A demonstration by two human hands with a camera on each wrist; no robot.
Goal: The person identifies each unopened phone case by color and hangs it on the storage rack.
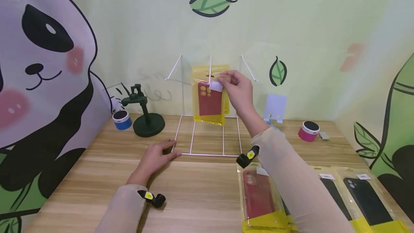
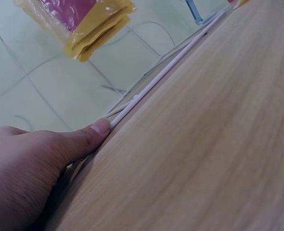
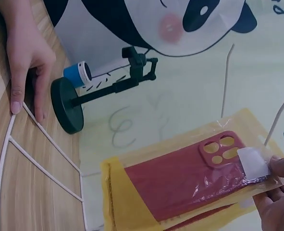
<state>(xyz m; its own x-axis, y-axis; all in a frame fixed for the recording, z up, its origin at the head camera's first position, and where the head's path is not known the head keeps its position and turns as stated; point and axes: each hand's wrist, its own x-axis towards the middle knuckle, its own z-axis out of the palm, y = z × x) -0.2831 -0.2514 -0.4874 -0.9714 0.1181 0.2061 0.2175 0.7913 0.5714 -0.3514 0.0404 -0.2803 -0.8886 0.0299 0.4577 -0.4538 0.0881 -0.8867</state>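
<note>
I'm having the right hand (image 1: 238,91) pinch the red-case packet (image 1: 210,104) by its top at the wire rack (image 1: 207,155), near the worktop (image 1: 200,190) back edge; the left hand (image 1: 156,158), fingers extended, is touching the rack's front-left corner.

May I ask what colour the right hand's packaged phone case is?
The phone case is red, clearest in the right wrist view.

Pale beige sleeves (image 1: 291,175), black wrist cameras (image 1: 242,161), yellow labels (image 1: 251,154).
</note>
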